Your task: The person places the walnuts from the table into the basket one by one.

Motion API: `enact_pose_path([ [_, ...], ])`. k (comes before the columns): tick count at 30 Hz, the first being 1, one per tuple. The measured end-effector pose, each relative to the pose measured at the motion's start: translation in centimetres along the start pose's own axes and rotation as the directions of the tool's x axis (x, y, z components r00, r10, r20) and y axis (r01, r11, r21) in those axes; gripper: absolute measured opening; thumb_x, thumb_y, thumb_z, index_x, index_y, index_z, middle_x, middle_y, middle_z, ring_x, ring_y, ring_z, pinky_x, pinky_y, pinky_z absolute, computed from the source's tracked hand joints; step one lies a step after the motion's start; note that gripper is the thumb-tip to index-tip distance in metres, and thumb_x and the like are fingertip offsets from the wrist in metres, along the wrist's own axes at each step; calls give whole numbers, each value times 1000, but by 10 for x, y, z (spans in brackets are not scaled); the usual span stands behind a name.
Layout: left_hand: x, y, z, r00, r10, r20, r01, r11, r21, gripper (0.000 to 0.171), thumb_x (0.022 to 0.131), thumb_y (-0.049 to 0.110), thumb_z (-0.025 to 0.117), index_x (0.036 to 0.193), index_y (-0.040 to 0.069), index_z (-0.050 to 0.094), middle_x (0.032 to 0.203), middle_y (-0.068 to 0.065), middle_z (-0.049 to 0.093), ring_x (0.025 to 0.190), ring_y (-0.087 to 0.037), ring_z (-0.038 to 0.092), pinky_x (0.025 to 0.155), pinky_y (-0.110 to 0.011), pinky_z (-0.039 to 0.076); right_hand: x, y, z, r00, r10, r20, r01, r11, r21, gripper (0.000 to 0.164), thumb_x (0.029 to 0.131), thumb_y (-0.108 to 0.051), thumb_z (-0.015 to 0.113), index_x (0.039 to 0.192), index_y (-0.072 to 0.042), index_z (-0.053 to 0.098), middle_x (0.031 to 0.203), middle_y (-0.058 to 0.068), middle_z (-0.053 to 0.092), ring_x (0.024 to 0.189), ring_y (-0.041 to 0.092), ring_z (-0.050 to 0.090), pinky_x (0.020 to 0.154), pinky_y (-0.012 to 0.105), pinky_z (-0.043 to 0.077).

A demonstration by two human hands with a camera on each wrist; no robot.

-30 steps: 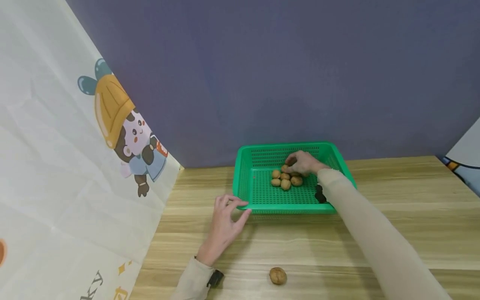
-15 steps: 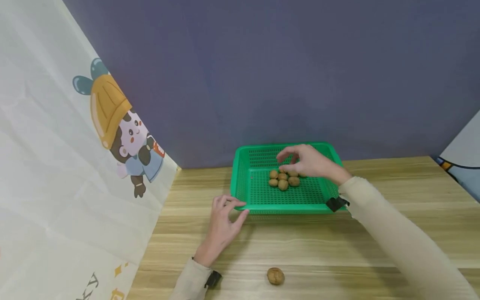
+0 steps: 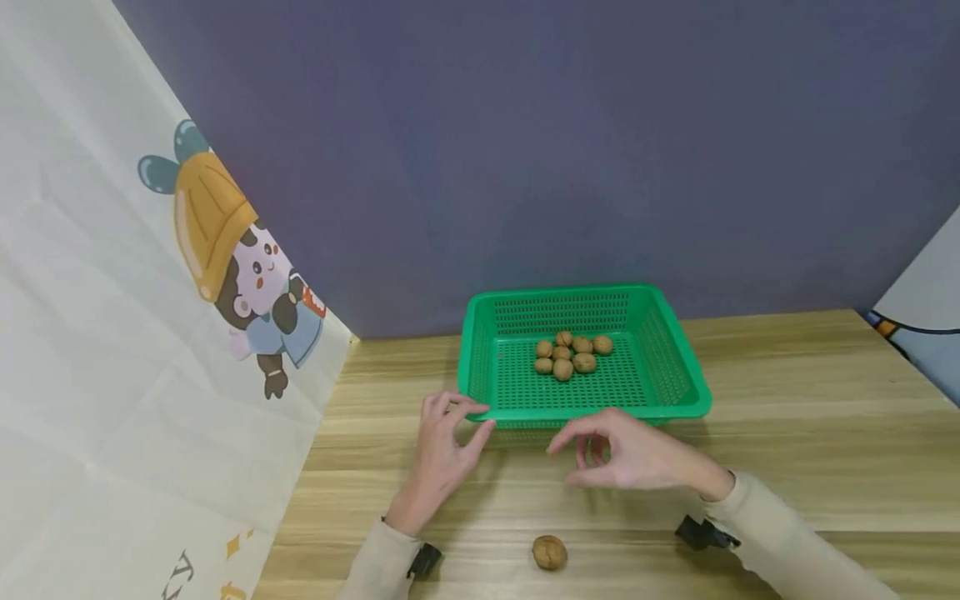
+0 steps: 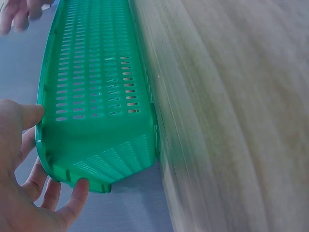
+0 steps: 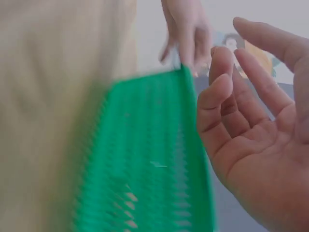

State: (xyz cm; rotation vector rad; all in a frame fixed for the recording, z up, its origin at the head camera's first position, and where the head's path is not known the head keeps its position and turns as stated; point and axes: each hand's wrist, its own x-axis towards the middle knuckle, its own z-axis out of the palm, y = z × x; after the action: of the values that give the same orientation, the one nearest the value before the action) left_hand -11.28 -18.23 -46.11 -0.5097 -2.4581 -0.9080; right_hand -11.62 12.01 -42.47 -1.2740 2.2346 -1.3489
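Observation:
A green plastic basket (image 3: 540, 414) stands on the wooden table, with several walnuts (image 3: 562, 369) clustered on its perforated floor. My left hand (image 3: 442, 454) pinches the rim at the basket's near left corner; in the left wrist view its thumb and fingers (image 4: 77, 198) lie on either side of that rim. Over the table just in front of the basket hovers my right hand (image 3: 637, 457), thumb and fingers bent loosely apart with nothing between them. One single walnut (image 3: 550, 552) lies on the table nearer me, below and left of the right hand.
Behind the basket rises a dark blue-grey backdrop (image 3: 525, 150). A white sheet with a cartoon figure (image 3: 262, 275) borders the table (image 3: 787, 417) on the left. Another printed panel (image 3: 930, 333) stands at the right edge.
My right hand has left the walnuts in the basket and come back toward me, out over the table in front. The left hand stays at the basket's corner.

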Motion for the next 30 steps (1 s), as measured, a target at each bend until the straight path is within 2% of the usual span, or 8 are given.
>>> enact_pose_path([
  [4, 0, 0, 1, 1000, -1, -4, 1, 1000, -2, 16, 92, 21, 85, 106, 15, 81, 114, -2, 67, 117, -26, 54, 98, -49, 49, -11, 8, 28, 998, -21, 63, 17, 998, 60, 29, 93, -15, 82, 121, -19, 74, 90, -9, 75, 71, -5, 62, 55, 21, 53],
  [8, 0, 0, 2, 1000, -7, -4, 7, 1000, -3, 16, 91, 21, 85, 106, 16, 81, 114, -2, 67, 118, -25, 54, 99, -49, 49, -21, 20, 49, 992, 30, 124, -44, 993, 108, 27, 96, -21, 81, 122, -15, 75, 86, -9, 72, 68, -7, 59, 50, 17, 48],
  [11, -1, 0, 3, 1000, -10, -4, 10, 1000, -6, 16, 91, 21, 85, 106, 16, 81, 114, -1, 67, 118, -25, 53, 99, -49, 49, -30, 29, 59, 982, 77, 170, -106, 979, 173, 29, 96, -24, 80, 123, -16, 75, 95, -6, 74, 72, -7, 61, 54, 17, 49],
  [15, -2, 1, 3, 1000, -8, 0, 8, 1000, -11, 16, 91, 21, 85, 106, 15, 81, 114, -1, 67, 118, -25, 53, 99, -49, 48, -38, 38, 66, 974, 87, 211, -139, 958, 250, 34, 95, -24, 83, 126, -17, 73, 103, 3, 76, 77, -7, 62, 61, 17, 52],
  [20, -3, 0, 2, 1000, -2, -4, 1, 1000, -14, 17, 91, 20, 85, 106, 13, 81, 114, -1, 67, 118, -26, 54, 100, -50, 48, -39, 39, 71, 976, 55, 211, -109, 961, 254, 35, 94, -25, 83, 127, -20, 73, 97, 4, 76, 76, -9, 60, 64, 19, 55],
  [30, -2, -2, 1, 1000, 5, -7, -5, 1000, -7, 17, 91, 21, 85, 107, 14, 81, 114, -2, 68, 118, -26, 54, 101, -51, 48, -35, 33, 79, 981, 65, 184, -101, 975, 196, 33, 96, -27, 82, 126, -20, 73, 99, -10, 74, 72, -11, 56, 61, 17, 54],
])
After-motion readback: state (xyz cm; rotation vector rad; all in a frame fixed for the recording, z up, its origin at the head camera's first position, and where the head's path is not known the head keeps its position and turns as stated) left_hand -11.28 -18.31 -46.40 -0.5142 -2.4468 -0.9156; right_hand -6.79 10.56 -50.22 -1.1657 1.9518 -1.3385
